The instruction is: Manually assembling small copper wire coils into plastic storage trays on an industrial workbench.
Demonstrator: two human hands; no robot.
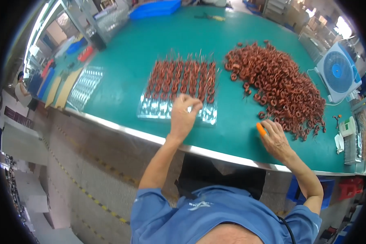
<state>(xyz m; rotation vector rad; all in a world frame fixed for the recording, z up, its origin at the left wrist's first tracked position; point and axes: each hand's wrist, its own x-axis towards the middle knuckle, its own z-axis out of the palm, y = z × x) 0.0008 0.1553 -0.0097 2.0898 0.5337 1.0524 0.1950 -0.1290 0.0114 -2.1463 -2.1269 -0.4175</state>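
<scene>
A clear plastic tray (150, 109) lies before me, filled with rows of small reddish-brown wire-wound ring coils (183, 77) whose thin leads stick up. The pockets along its near edge hold no coils. My left hand (184, 116) is over this near part, thumb and fingers curled into a pinch beside the closest row; whatever is between the fingertips is hidden. At the near left edge of a large heap of loose coils (280, 81) is my right hand (275, 140), palm down, with an orange cover on its thumb. Its fingers stretch loosely toward the heap, and no coil shows in them.
Another clear tray (85, 87) lies on the left of the green table (126, 61), beside tan strips (67, 89). A blue fan (337, 71) stands at the right edge, near a white container (347, 127). A blue bin (155, 9) sits at the far side.
</scene>
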